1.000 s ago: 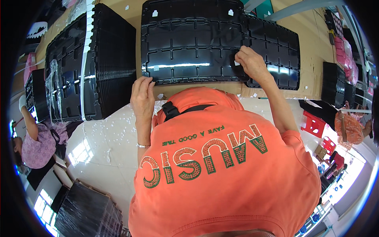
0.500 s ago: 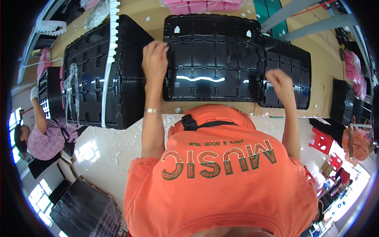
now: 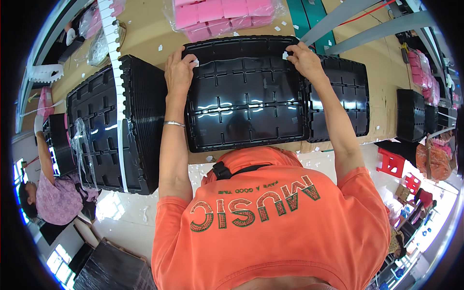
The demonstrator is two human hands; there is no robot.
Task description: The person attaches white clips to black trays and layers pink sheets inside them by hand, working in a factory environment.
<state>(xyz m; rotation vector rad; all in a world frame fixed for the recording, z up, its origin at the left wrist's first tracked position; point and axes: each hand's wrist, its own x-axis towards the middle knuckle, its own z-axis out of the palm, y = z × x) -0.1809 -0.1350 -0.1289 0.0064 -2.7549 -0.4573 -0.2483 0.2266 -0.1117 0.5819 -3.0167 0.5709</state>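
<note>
1. Half a second ago, the left hand [image 3: 178, 75] was lower down the left side of the middle black plastic tray [image 3: 249, 108]. Now it is up by the far left corner, at about 11 o'clock on the tray.
2. The right hand [image 3: 307, 63] was blurry and over the right black plastic tray [image 3: 343, 89]. Now it is at the middle tray's far right corner, at about 1 o'clock.
3. The middle tray lies between the two hands. Most of it is at 5 o'clock from the left hand and at 7 o'clock from the right hand.
4. The left hand is narrow, with bent fingers. A left white tag [image 3: 195, 63] shows at its fingertips. I cannot tell if the hand is pinching it.
5. The right hand is narrow too, with curled fingers next to a right white tag [image 3: 285, 55]. I cannot tell if it grips the tag.
6. At 9 o'clock from the middle tray, many black trays sit inside each other in a tall stack [image 3: 142, 125]. A white strap [image 3: 121, 145] goes over it.
7. The right black tray is at 3 o'clock, partly behind the right arm.
8. Near 12 o'clock, a clear plastic bag [image 3: 170, 15] has pink blocks [image 3: 224, 13] in it.
</note>
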